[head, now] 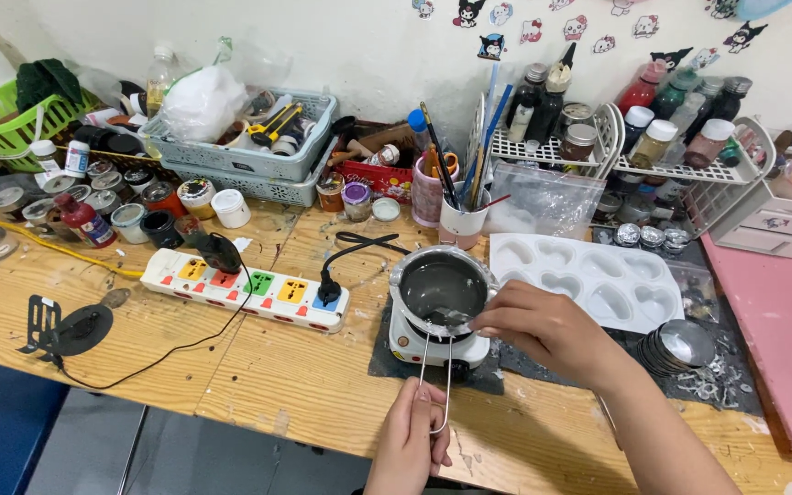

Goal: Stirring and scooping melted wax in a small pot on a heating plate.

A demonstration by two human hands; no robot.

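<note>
A small metal melting pot (440,284) sits on a white electric heater (414,346) at the table's front middle. My left hand (407,442) grips the pot's long wire handle (434,376) near the table edge. My right hand (550,328) reaches to the pot's near rim, fingertips pinching something small and shiny there; what it is I cannot tell. A white silicone mould with heart-shaped cavities (588,280) lies just right of the pot.
A white power strip with coloured switches (245,289) lies left of the heater, with black plugs in it. Cups of brushes (460,215), jars, paint pots, baskets and a white rack of bottles (653,137) crowd the back. A stack of metal cups (680,346) sits at right, beside a pink board (781,339).
</note>
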